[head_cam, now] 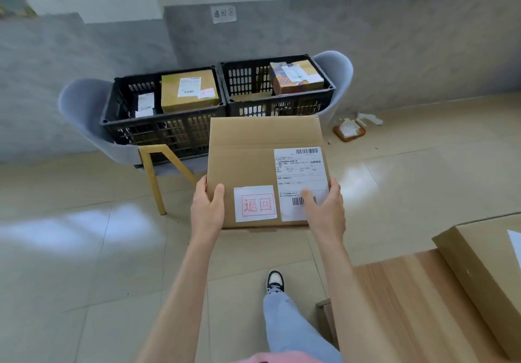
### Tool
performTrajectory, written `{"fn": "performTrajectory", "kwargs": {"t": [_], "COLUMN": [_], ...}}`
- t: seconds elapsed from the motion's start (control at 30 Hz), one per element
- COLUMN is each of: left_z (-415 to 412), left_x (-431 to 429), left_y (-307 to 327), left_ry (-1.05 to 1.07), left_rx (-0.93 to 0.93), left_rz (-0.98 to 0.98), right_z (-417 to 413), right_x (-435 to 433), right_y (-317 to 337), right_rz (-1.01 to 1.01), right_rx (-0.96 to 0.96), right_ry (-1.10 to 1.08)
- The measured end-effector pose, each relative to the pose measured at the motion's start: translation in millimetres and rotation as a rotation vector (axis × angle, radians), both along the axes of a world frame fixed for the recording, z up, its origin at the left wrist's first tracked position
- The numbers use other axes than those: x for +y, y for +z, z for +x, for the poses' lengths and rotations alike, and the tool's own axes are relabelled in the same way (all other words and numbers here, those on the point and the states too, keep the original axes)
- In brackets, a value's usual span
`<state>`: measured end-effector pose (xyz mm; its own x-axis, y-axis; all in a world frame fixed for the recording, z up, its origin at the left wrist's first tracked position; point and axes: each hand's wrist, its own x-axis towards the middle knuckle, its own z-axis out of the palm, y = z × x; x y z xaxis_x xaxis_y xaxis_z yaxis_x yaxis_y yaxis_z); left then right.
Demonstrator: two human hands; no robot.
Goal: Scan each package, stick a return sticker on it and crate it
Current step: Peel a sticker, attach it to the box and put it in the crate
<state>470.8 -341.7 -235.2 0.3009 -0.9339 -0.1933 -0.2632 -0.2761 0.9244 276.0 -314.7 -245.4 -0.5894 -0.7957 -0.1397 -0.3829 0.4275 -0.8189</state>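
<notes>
Before the crates, box: held flat in the air, well short of both crates.
Left grip: clamped on the near left edge, thumb on top, fingers hidden beneath.
Right grip: clamped on the near right edge, thumb laid over the label.
Done: sticker is stuck on; left crate and right crate are part-filled.
Left: crating; a second box is seen on the bench.
Hidden: whether scanning is done; crate bottoms; the second box is cut off.
</notes>
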Motion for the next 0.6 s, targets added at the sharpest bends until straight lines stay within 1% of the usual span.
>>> {"fn": "performTrajectory", "kwargs": {"t": [0.17, 0.33, 0.6], "left_z": [-13.4, -31.9, -38.3], "left_x": [-88.8, -168.8, -252.9], "left_y": [10.4, 18.4, 4.1], "left_ry": [0.031, 0.083, 0.113], "left_rx": [-0.042, -0.043, -0.018], "left_rz": [0.010, 0.003, 0.051], "right_z": [-14.3, -33.4, -42.9], "right_x": [-97.8, -193.2, -282.2], "right_y": [1.1, 9.4, -0.5], "right_rz": [0.014, -0.004, 0.064], "right_rx": [-0.042, -0.009, 0.022], "right_ry": [0.049, 0.117, 0.151]}}
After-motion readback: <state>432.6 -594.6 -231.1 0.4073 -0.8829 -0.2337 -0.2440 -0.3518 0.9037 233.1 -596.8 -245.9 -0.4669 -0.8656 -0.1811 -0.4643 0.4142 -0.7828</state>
